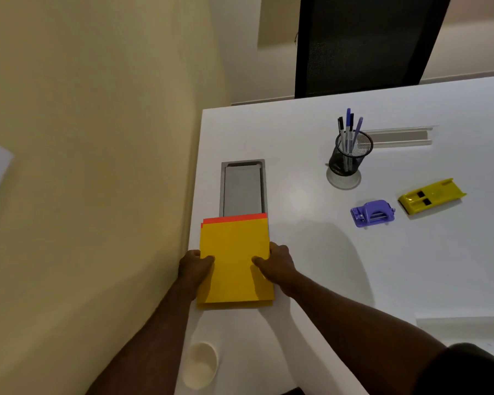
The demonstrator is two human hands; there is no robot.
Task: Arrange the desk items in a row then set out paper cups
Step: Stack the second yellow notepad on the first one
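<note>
A stack of yellow paper sheets (234,252) with an orange sheet showing at its far edge lies at the left edge of the white desk (311,252). My left hand (196,266) grips its left side and my right hand (277,265) grips its right side, thumbs on top. A black mesh pen holder (350,155) with several pens stands further back. A purple hole punch (372,213) and a yellow stapler (431,195) lie to the right. A white paper cup (201,364) stands near the desk's front left corner, beneath my left forearm.
A grey cable hatch (243,189) is set into the desk just beyond the paper stack. A long grey slot (399,136) runs behind the pen holder. A black mesh chair back (362,44) stands behind the desk. A beige wall (83,138) borders the left.
</note>
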